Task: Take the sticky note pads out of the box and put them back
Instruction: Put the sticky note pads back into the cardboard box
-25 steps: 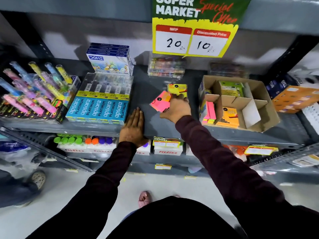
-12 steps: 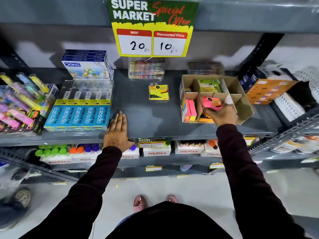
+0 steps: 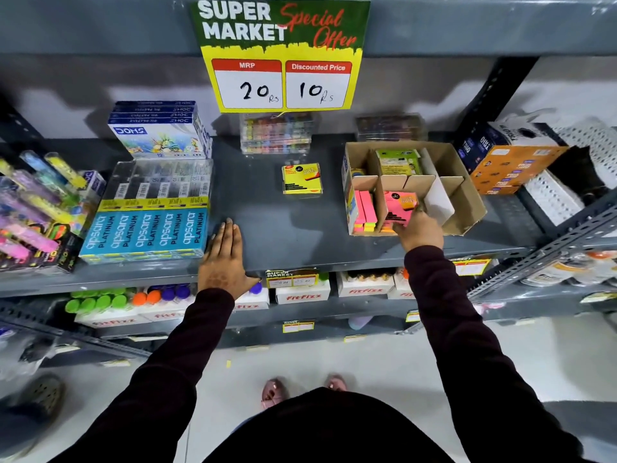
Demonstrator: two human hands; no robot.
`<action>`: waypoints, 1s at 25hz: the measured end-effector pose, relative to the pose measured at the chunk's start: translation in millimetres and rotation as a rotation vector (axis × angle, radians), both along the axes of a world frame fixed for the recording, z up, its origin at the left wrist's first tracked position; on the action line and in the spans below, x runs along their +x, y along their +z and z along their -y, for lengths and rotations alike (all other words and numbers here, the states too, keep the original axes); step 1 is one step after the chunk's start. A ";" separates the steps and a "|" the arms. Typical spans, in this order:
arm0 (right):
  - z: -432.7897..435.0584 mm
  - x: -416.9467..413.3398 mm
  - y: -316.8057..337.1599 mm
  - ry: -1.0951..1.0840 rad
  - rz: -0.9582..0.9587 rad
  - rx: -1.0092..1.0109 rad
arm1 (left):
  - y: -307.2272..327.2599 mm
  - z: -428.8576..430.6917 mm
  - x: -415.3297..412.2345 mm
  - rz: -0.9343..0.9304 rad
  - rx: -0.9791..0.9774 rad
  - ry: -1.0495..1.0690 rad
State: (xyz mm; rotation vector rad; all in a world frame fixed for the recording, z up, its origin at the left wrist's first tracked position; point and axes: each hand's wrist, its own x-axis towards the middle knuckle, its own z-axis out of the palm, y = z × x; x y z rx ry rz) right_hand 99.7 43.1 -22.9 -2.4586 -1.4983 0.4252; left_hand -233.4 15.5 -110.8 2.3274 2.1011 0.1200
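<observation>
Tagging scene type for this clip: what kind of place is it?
Most likely a shop's stationery aisle: a "Super Market Special Offer" price sign, metal shelf with Apsara pencil boxes, and a price label on its edge.

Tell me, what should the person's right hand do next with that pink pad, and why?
Probably lower the pink pad the rest of the way into the box and let go. The right hand holds it at a middle compartment, above the orange pads. After that, the yellow pad lying alone on the shelf likely goes back too. The left hand rests flat on the shelf.
</observation>
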 end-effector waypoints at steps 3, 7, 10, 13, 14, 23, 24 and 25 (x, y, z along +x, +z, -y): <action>-0.1 -15.4 14.9 0.031 0.087 0.066 | -2.0 0.4 -1.2 -0.023 0.018 0.006; -11.8 -65.9 39.7 0.190 0.089 0.300 | -1.2 -1.5 -2.2 0.038 0.011 0.007; -33.2 -113.4 36.7 0.350 -0.005 0.266 | -1.6 -1.3 -3.2 0.080 -0.006 0.004; -69.7 -148.0 16.5 0.387 -0.033 0.027 | -1.2 -0.9 -3.2 0.096 -0.005 0.005; -80.1 -153.7 10.6 0.360 -0.039 -0.050 | 0.1 -1.5 -2.0 0.100 -0.018 0.003; -103.6 -172.6 -4.6 0.243 0.000 -0.137 | -0.6 -1.0 -1.3 0.071 -0.018 0.008; -97.7 -171.0 -2.0 0.278 0.043 -0.129 | 0.0 -1.5 -1.7 0.079 -0.023 0.004; -91.2 -168.5 1.8 0.322 0.089 -0.107 | 0.2 -2.1 -1.9 0.094 -0.023 0.000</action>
